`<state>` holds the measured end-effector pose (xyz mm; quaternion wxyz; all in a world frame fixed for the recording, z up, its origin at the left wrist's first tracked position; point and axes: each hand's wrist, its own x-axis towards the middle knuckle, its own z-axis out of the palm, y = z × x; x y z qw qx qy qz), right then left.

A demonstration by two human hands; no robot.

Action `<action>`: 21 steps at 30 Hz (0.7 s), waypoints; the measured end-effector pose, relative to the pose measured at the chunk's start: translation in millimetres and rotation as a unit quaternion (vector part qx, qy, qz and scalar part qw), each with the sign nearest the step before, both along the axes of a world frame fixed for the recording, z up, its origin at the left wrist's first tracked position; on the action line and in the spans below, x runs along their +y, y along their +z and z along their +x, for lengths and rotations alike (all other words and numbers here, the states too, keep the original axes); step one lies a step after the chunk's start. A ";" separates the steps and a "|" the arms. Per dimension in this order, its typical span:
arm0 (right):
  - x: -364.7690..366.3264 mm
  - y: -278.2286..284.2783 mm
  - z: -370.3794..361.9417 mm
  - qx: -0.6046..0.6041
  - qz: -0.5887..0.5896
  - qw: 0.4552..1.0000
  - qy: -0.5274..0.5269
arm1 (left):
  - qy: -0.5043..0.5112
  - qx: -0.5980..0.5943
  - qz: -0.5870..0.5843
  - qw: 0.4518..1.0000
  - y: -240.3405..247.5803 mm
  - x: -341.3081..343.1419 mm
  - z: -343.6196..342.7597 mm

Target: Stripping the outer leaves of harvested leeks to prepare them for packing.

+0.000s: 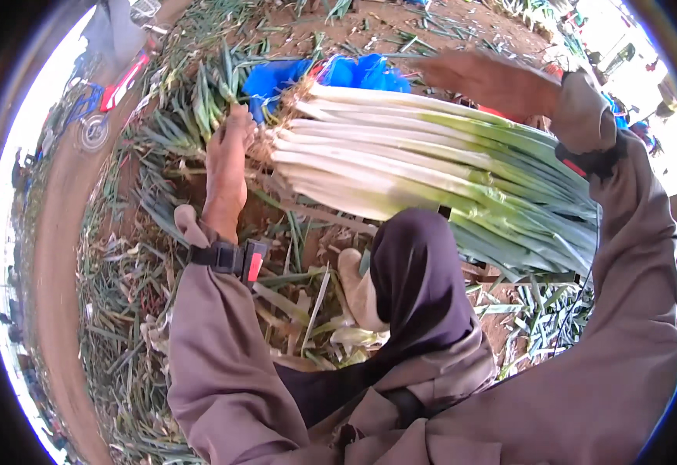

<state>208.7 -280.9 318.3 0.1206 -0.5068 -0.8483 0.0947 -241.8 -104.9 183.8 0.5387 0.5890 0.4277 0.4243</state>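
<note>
Scraps of leek leaf (133,372) litter the brown ground, much of which is covered by the person's own body. The left sleeve (226,364) and right sleeve (633,256), both grey-brown, run up from below, cut off by the lower edge. Between them lies the bundle of leeks (400,155), on its side across the middle, white root ends to the left and green tops to the right; the leaf tips pass behind the right sleeve, and what bears the bundle is largely hidden. A dark cloth-covered shape (420,271) blocks its near edge; what is under the cloth cannot be told. Crumpled blue plastic (361,74) shows only in part behind the root ends. The right hand (493,81) is over the bundle's far side, fingers stretched out flat but so blurred that their spacing is lost. The left hand (231,147) is at the root ends, back showing, fingers bent; their tips are hidden, so whether they pinch anything cannot be told. Beside a black wristband (218,256) on the left arm, a red patch shows. A red-and-blue wheeled thing (94,132), far left, is too small to make out
</note>
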 end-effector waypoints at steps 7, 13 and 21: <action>43.6 23.5 -360.8 0.291 0.143 0.936 0.135 | -0.061 -0.371 -0.071 0.924 59.8 -130.1 -74.3; 13.7 -185.5 -561.8 0.419 0.157 0.831 0.332 | 0.012 -0.535 -0.177 0.826 -42.1 -211.2 -277.5; -65.1 -369.5 -689.7 0.432 -0.136 0.887 0.088 | 0.486 -0.225 -0.078 0.841 -79.0 -297.9 -411.6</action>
